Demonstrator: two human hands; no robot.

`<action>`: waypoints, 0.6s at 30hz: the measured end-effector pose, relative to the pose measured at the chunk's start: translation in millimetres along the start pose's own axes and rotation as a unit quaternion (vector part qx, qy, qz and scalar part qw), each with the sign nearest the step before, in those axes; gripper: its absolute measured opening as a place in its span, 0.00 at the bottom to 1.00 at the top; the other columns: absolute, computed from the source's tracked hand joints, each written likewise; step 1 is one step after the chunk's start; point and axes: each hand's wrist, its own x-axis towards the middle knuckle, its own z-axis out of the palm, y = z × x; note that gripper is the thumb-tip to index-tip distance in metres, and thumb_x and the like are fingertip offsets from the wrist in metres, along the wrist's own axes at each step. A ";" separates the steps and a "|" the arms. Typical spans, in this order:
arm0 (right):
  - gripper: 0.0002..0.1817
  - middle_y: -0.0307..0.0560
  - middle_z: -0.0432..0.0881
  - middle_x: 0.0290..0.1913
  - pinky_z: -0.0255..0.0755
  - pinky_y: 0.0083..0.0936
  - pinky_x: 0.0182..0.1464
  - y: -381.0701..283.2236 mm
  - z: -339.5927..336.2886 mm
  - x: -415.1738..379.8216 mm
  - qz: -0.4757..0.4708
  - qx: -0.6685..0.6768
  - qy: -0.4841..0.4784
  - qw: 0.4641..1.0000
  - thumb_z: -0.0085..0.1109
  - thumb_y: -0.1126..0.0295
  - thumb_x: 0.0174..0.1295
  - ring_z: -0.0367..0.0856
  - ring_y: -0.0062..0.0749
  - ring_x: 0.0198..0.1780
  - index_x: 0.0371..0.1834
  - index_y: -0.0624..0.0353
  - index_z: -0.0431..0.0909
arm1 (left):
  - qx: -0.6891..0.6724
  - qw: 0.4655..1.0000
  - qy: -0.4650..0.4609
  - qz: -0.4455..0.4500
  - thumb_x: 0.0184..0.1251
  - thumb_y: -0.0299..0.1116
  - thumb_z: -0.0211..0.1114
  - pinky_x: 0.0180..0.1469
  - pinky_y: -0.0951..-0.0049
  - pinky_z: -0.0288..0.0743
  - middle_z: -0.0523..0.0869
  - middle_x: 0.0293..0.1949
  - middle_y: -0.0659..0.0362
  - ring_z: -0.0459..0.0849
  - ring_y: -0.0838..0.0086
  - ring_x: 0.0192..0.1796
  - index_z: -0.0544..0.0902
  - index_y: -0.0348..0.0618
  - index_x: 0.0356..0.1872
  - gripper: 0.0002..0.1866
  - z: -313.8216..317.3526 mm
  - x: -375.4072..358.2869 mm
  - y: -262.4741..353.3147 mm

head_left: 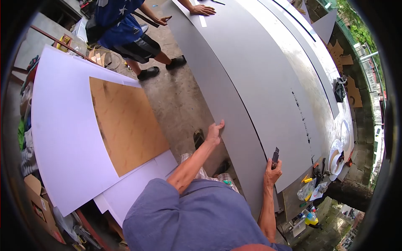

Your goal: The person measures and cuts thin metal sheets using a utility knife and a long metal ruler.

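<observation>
A long grey sheet point(268, 83) lies across the work table, with a thin dark line running lengthwise between it and a grey strip point(217, 96) on the near side. My left hand point(214, 133) is closed on the outer edge of that strip, its fingers partly hidden. In my right hand point(273, 172) is a dark utility knife point(275, 156), held upright close to the lower end of the line. At the far end, a co-worker's hand point(203, 9) presses flat on the sheet beside a white strip point(202, 20), and their other hand point(162, 20) is near the strip's edge.
To the left, white panels point(67, 125) carry a brown board point(130, 125). A co-worker in dark shoes point(148, 73) stands on the concrete floor point(167, 94). Tape rolls point(336, 161), a plastic bag point(307, 190) and tools crowd the table's right end.
</observation>
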 end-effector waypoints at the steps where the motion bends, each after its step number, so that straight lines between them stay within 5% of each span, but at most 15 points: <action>1: 0.13 0.40 0.78 0.21 0.69 0.27 0.27 -1.2 1.3 -0.5 0.004 0.021 0.006 1.000 0.67 0.65 0.66 0.73 0.23 0.22 0.39 0.63 0.75 | 0.023 0.999 -0.020 -0.022 0.67 0.33 0.70 0.53 0.63 0.78 0.85 0.48 0.60 0.83 0.71 0.50 0.79 0.41 0.47 0.13 6.3 -9.4 15.4; 9: 0.13 0.34 0.66 0.18 0.60 0.25 0.24 8.5 -0.3 13.4 -0.001 -0.015 0.016 1.000 0.66 0.65 0.66 0.61 0.19 0.21 0.33 0.61 0.73 | 0.007 0.996 -0.080 -0.026 0.66 0.38 0.71 0.50 0.67 0.77 0.85 0.43 0.64 0.84 0.73 0.47 0.78 0.49 0.45 0.12 -42.3 117.1 123.7; 14: 0.13 0.34 0.64 0.18 0.58 0.26 0.24 25.3 2.6 42.4 0.020 0.019 -0.015 1.000 0.67 0.66 0.65 0.59 0.20 0.21 0.31 0.61 0.73 | -0.001 0.995 -0.091 0.037 0.66 0.42 0.71 0.66 0.59 0.70 0.80 0.59 0.56 0.76 0.65 0.64 0.78 0.42 0.56 0.23 1.9 175.7 174.4; 18: 0.14 0.30 0.64 0.20 0.56 0.22 0.25 25.9 6.0 64.7 0.040 0.057 -0.068 0.995 0.66 0.65 0.67 0.59 0.15 0.24 0.30 0.62 0.73 | 0.040 0.999 -0.002 0.028 0.66 0.45 0.72 0.69 0.53 0.66 0.75 0.65 0.52 0.70 0.61 0.70 0.76 0.37 0.59 0.28 0.0 218.8 184.8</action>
